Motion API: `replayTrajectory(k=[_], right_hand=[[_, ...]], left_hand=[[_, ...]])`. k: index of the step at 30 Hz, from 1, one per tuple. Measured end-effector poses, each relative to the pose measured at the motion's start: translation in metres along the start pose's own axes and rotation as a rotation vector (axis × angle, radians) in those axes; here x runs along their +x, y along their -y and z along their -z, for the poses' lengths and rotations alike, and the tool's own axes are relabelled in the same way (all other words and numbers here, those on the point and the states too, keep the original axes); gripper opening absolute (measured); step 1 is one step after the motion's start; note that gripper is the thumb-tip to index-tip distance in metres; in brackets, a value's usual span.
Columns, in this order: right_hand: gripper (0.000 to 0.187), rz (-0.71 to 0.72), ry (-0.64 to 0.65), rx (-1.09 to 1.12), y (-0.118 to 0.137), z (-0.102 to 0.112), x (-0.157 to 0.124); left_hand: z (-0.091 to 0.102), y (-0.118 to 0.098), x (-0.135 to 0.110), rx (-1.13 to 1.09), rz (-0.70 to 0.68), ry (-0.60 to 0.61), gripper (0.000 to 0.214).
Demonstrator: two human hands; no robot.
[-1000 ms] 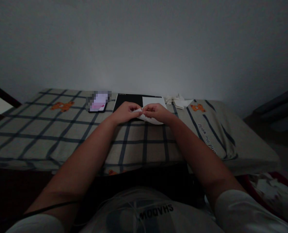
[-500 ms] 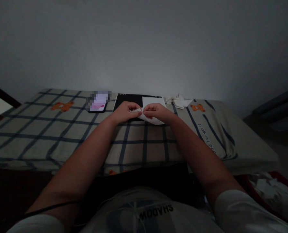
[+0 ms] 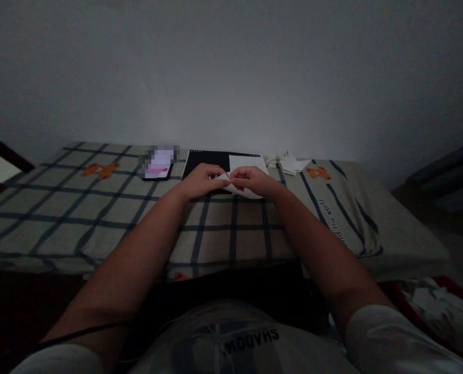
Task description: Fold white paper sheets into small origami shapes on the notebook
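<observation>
My left hand [image 3: 202,178] and my right hand [image 3: 253,179] meet at the far middle of the table, both with fingers curled in a pinch on a piece of white paper [image 3: 242,191]. The paper is partly folded and pokes out between and below the fingers. Under the hands lies a black pad [image 3: 203,158] with a white sheet [image 3: 248,161] on its right half.
A checked cloth with bear prints [image 3: 98,208] covers the table. A phone with a lit screen [image 3: 159,165] lies left of the pad. Folded white paper pieces [image 3: 289,163] sit right of it. A plain wall stands behind. White scraps [image 3: 430,301] lie low at the right.
Both hands stay pinched on the paper; they have shifted only slightly, working it between the fingertips.
</observation>
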State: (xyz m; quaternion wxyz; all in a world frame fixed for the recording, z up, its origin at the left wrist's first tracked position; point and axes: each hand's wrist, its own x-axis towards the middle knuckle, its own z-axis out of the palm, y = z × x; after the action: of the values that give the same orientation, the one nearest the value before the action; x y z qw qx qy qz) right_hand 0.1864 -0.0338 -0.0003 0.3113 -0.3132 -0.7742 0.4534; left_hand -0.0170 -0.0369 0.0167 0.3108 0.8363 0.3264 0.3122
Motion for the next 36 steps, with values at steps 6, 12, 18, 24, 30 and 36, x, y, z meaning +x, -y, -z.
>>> replayTrajectory(k=[6,12,18,24,30,36], right_hand=[[0.025,0.056,-0.066,-0.043,-0.005,-0.001,0.002],[0.023,0.027,-0.053,0.073,-0.004,0.001,0.001],[0.02,-0.004,0.0,0.114,0.001,0.002,-0.002],[0.023,-0.021,0.007,0.067,-0.002,0.002,-0.001],[0.024,0.041,-0.033,-0.002,-0.008,0.001,0.003],[0.025,0.077,-0.06,-0.007,-0.007,-0.001,0.003]], left_hand=[[-0.002,0.001,0.0,-0.041,0.013,-0.004,0.026],[-0.001,0.004,0.0,-0.068,0.056,-0.003,0.026],[0.0,0.001,0.0,-0.03,0.062,-0.01,0.027],[-0.002,0.0,0.001,-0.006,0.062,0.005,0.029],[-0.004,0.004,0.001,-0.046,0.035,0.0,0.028],[-0.004,0.005,0.001,-0.05,0.071,-0.016,0.029]])
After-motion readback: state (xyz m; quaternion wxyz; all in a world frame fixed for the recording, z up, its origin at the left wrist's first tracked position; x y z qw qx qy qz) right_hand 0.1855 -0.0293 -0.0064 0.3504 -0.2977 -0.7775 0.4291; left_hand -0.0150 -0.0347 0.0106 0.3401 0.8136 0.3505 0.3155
